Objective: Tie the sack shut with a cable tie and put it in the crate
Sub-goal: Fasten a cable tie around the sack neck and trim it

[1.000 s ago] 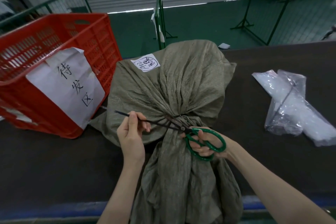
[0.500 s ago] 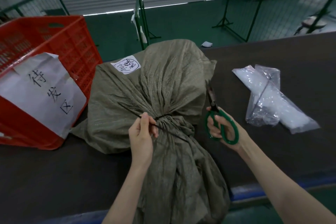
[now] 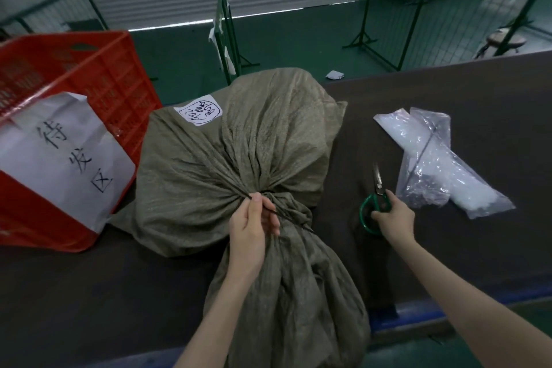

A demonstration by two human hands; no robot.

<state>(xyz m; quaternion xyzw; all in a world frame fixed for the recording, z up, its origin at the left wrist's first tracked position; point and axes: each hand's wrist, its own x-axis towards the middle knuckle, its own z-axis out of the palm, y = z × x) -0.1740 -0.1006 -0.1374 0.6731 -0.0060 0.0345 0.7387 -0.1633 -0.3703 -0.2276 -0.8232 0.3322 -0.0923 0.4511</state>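
Observation:
A grey-green woven sack (image 3: 239, 146) lies on the dark table, its neck gathered and cinched near the middle, its loose mouth hanging over the front edge. My left hand (image 3: 252, 227) pinches a thin black cable tie strip (image 3: 294, 221) at the neck; the strip sticks out to the right. My right hand (image 3: 391, 215) rests on the table to the right of the sack, gripping the green-handled scissors (image 3: 377, 197), blades shut and pointing away. The red crate (image 3: 98, 75) stands at the left, touching the sack.
A white paper sheet (image 3: 59, 158) with handwriting hangs on the crate's front. A clear plastic bag of white cable ties (image 3: 442, 164) lies at the right. The table's blue front edge (image 3: 418, 314) runs below. Green fence stands rise behind the table.
The scissors left the sack's neck; my right hand carried them right and down onto the table. My left hand still holds the black strip, now shifted closer to the neck.

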